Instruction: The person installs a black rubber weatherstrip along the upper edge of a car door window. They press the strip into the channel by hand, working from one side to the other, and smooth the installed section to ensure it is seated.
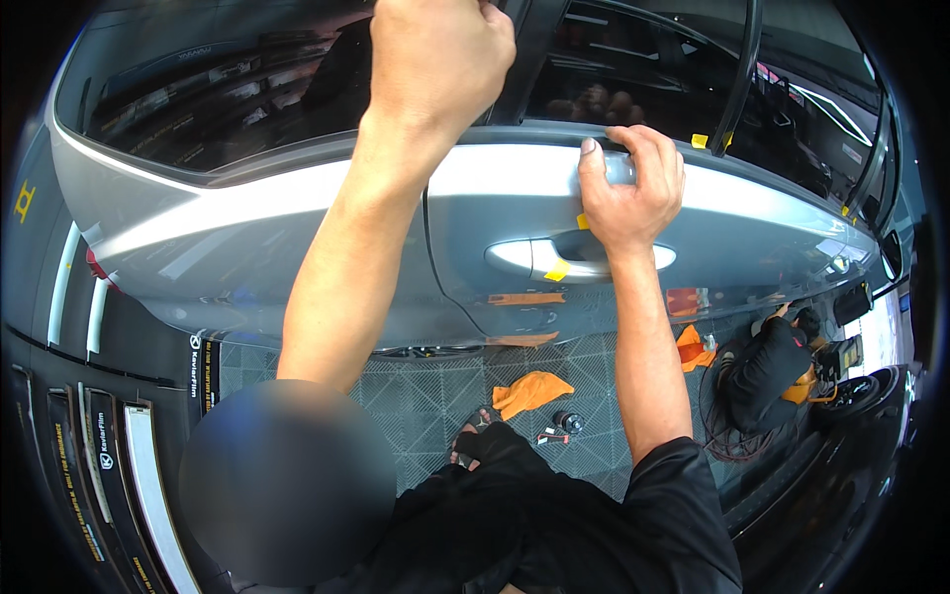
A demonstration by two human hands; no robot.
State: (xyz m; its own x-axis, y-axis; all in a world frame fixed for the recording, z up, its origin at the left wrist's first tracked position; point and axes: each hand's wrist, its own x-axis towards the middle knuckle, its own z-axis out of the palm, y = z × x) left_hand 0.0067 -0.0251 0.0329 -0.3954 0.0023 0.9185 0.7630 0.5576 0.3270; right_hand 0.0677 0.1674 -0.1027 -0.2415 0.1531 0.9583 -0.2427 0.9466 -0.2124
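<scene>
A silver car door (524,183) fills the middle of the view, with dark window glass above it. My left hand (440,69) is raised in front of the dark pillar and glass, fingers closed; whatever they hold is hidden. Lower and to the right, my right hand (636,193) presses at the door's upper edge, just above the door handle (515,258). Its thumb and fingers curl around a pale, see-through piece (620,169) whose kind I cannot make out. A yellow tab (557,269) sticks to the handle, and another yellow tab (582,222) shows beside my right wrist.
Orange cloth (531,394) lies on the grey tiled floor (416,416) near a small dark round container (569,423). At the right a person in dark clothes (762,371) crouches beside coiled hoses (732,441). Long dark boxes (104,465) stand at the left.
</scene>
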